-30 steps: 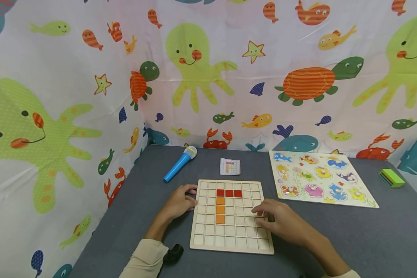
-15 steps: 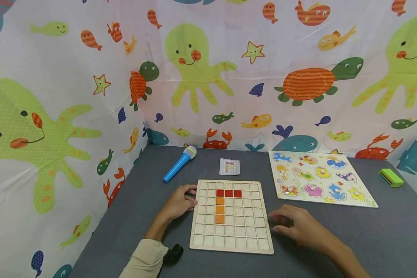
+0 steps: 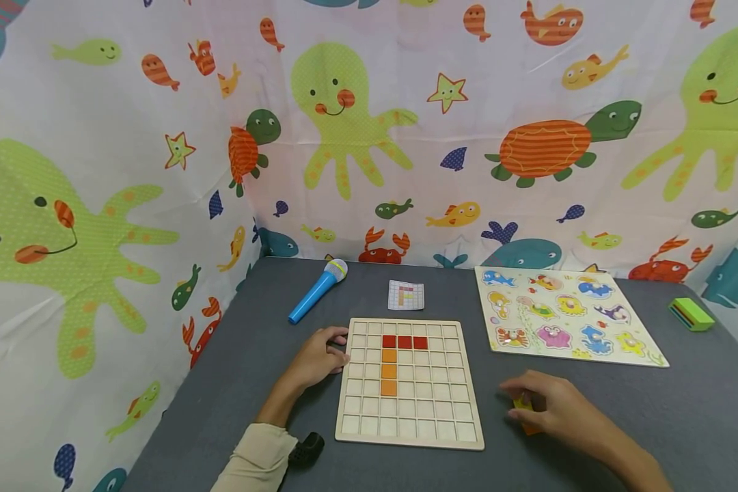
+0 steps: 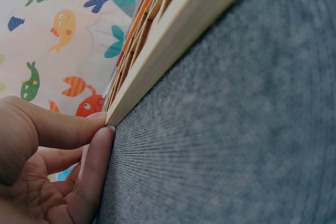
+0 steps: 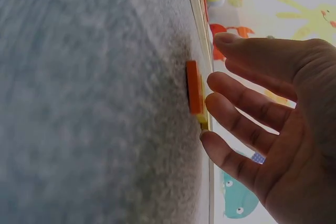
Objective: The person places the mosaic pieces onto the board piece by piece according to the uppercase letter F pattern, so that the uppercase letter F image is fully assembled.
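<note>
A wooden grid board [image 3: 409, 430] lies on the dark table, with red tiles [image 3: 404, 342] in a row and orange tiles [image 3: 389, 372] in a column below. My left hand [image 3: 316, 357] holds the board's left edge; in the left wrist view the thumb and a finger meet at its rim. To the right of the board, my right hand [image 3: 556, 408] hovers low over loose orange and yellow tiles [image 3: 531, 427]. In the right wrist view its fingers are spread and relaxed beside an orange tile [image 5: 195, 87], with nothing gripped. The hand partly hides the tiles.
A small printed grid card [image 3: 406, 295] lies behind the board. Left of it is a blue toy microphone [image 3: 318, 292]. A sea-animal puzzle [image 3: 567, 316] lies at the back right, with a green layered block [image 3: 692, 315] beyond it. Printed cloth walls [image 3: 369, 225] border the table.
My right hand has drawn back from the board's right side, moving right to the loose tiles, which now show beneath it. The left hand and the board have stayed in place.
</note>
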Available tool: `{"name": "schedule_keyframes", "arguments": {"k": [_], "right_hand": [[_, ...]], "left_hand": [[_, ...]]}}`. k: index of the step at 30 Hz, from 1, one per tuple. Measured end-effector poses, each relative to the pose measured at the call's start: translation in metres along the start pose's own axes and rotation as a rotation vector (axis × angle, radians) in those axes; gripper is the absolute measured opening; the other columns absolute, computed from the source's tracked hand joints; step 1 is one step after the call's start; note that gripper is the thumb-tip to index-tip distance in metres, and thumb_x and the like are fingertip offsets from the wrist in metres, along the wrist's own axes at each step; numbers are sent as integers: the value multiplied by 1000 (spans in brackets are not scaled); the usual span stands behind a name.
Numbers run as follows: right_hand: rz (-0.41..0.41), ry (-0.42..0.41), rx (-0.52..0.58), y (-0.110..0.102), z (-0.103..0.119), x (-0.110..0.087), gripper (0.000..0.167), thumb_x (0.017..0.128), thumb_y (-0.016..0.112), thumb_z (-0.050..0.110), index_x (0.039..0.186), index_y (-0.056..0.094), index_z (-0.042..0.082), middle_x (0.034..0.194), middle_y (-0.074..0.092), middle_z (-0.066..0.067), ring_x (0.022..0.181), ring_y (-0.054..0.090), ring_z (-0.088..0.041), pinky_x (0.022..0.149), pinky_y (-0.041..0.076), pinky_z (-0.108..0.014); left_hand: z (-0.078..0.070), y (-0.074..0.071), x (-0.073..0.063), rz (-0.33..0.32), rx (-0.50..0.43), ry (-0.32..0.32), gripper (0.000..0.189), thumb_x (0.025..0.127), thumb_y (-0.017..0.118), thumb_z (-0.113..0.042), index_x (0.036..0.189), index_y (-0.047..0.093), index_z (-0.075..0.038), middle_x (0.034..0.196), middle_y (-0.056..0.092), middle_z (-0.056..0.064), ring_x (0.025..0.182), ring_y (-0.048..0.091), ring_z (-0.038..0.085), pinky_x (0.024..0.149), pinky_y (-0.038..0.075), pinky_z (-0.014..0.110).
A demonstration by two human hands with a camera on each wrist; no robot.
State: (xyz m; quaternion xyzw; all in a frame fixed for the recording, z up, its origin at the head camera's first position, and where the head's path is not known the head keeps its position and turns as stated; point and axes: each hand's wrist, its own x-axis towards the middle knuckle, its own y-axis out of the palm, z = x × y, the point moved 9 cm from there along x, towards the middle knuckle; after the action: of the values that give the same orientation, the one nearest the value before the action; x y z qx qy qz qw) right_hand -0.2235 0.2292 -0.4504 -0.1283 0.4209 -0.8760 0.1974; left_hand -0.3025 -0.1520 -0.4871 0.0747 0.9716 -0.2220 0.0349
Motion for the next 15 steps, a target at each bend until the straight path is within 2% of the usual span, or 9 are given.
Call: {"name": "schedule_keyframes", "arguments": {"k": [5,15], "right_hand": [[7,39,37,-3,-8,-5,33,91,85,29,119,76,15,105,71,8,87,61,0,73,57,-24],[23,81,82,-4,-13,-8,33,92,84,27,120,76,13,94,67,8,80,57,0,66,53,-23]], "left_hand": [[0,1,0,5,-9,-1,56,92,74,3,145,59,0,126,58,16,97,69,18,75,63,34],[2,0,1,6,-18,-1,56,92,74,3,145,58,1,127,57,17,96,69,18,75,64,34]]}}
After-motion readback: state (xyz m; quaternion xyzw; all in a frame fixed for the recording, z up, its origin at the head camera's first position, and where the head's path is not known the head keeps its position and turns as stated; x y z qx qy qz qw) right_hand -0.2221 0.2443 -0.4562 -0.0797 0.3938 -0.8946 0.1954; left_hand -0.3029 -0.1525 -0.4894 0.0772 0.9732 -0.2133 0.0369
